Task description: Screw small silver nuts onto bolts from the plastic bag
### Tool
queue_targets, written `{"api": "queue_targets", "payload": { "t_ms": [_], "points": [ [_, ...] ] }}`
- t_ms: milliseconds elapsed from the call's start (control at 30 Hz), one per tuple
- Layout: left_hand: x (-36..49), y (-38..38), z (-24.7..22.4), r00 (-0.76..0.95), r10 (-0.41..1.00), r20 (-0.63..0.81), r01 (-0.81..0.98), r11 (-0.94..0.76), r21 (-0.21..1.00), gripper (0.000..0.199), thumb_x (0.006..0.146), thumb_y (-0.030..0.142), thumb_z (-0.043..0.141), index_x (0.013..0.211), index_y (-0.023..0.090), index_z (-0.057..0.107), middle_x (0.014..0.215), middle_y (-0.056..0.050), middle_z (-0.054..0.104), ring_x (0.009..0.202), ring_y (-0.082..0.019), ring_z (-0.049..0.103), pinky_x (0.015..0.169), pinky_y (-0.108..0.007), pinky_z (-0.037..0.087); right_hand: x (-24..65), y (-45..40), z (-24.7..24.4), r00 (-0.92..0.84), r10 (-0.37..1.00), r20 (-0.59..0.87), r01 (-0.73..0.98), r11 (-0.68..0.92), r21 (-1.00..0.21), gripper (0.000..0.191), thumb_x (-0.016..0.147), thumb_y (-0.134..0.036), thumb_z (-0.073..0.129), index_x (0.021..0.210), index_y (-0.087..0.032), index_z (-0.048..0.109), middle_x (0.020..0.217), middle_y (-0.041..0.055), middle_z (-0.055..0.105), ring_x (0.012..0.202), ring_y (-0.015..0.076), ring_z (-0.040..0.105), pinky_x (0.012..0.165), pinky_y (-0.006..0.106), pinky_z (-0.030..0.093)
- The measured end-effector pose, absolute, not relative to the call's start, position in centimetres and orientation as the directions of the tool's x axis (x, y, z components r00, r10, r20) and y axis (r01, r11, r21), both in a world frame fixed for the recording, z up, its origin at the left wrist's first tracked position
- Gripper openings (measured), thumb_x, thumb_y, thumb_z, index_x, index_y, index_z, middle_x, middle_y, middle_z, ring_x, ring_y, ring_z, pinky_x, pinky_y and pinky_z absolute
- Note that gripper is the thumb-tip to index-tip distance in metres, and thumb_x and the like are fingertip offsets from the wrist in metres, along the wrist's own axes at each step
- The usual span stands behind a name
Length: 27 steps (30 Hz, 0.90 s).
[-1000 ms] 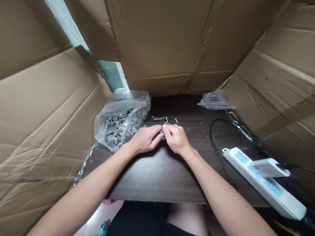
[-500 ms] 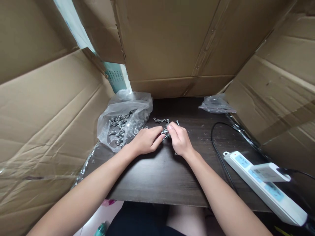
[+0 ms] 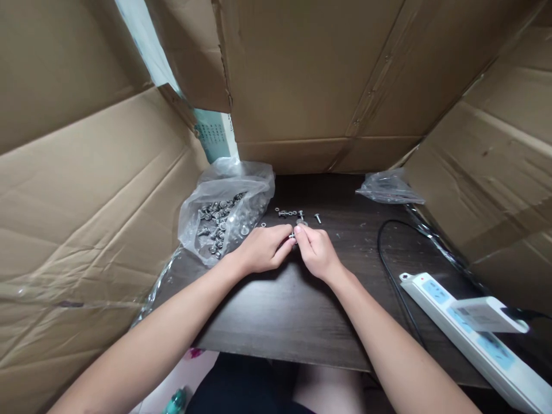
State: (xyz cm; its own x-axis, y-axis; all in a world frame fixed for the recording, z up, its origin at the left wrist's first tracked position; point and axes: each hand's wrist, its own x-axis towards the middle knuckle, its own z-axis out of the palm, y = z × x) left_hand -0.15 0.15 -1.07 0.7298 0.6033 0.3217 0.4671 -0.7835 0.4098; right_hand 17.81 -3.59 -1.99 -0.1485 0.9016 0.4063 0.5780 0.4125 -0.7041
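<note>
Over the dark table, my left hand and my right hand meet with thumbs and fingers pinched around one small metal bolt. Most of the bolt is covered by my fingertips; whether a nut or washer sits on it is too small to tell. Just beyond my hands lie loose bolts, among them a single bolt on the right and another bolt with washers beside it. Left of my left hand, an open clear plastic bag holds many metal bolts.
Cardboard walls enclose the table at the back and both sides. A flat clear plastic bag lies at the back right. A white power strip with a plugged-in adapter and a black cable occupy the right side.
The view has shifted slightly, so everything sits a little further right. My hands have drawn closer together, still pinching the bolt between them.
</note>
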Motion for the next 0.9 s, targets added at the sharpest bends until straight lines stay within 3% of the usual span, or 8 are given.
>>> {"api": "queue_targets", "payload": {
  "t_ms": [167, 433, 733, 900],
  "points": [
    [-0.07, 0.10, -0.95, 0.736, 0.602, 0.310, 0.461, -0.780, 0.422, 0.024, 0.105, 0.034, 0.038, 0.092, 0.020, 0.053, 0.087, -0.005, 0.066, 0.075, -0.019, 0.062, 0.066, -0.030, 0.042, 17.88, -3.63, -1.95, -0.117, 0.918, 0.378, 0.578, 0.373, -0.726, 0.044, 0.105, -0.042, 0.034, 0.066, -0.022, 0.039, 0.057, -0.0013, 0.044, 0.053, 0.0135, 0.041, 0.057, 0.030, 0.027],
    [-0.12, 0.10, -0.90, 0.719, 0.620, 0.314, 0.484, -0.771, 0.415, 0.028, 0.105, 0.036, 0.036, 0.087, 0.020, 0.051, 0.079, -0.003, 0.063, 0.070, -0.019, 0.059, 0.063, -0.031, 0.039, 17.92, -3.87, -1.55, -0.138, 0.906, 0.401, 0.597, 0.399, -0.696, 0.032, 0.103, -0.034, 0.036, 0.073, -0.023, 0.036, 0.067, -0.0007, 0.048, 0.060, 0.0154, 0.044, 0.061, 0.031, 0.029],
    [-0.05, 0.03, -1.01, 0.736, 0.595, 0.322, 0.439, -0.782, 0.442, 0.025, 0.106, 0.034, 0.037, 0.094, 0.020, 0.053, 0.089, -0.004, 0.067, 0.078, -0.019, 0.062, 0.068, -0.030, 0.042, 17.88, -3.70, -1.90, -0.124, 0.918, 0.377, 0.592, 0.373, -0.714, 0.043, 0.105, -0.042, 0.035, 0.067, -0.022, 0.038, 0.060, -0.0007, 0.046, 0.055, 0.0143, 0.042, 0.058, 0.031, 0.028],
    [-0.17, -0.03, -0.78, 0.727, 0.609, 0.319, 0.447, -0.771, 0.453, 0.028, 0.106, 0.036, 0.037, 0.086, 0.020, 0.049, 0.080, -0.003, 0.062, 0.070, -0.018, 0.057, 0.064, -0.030, 0.038, 18.12, -3.91, -1.48, -0.129, 0.916, 0.380, 0.560, 0.383, -0.734, 0.035, 0.104, -0.037, 0.037, 0.072, -0.023, 0.039, 0.065, -0.0013, 0.048, 0.060, 0.0148, 0.044, 0.061, 0.030, 0.030]
  ]
}}
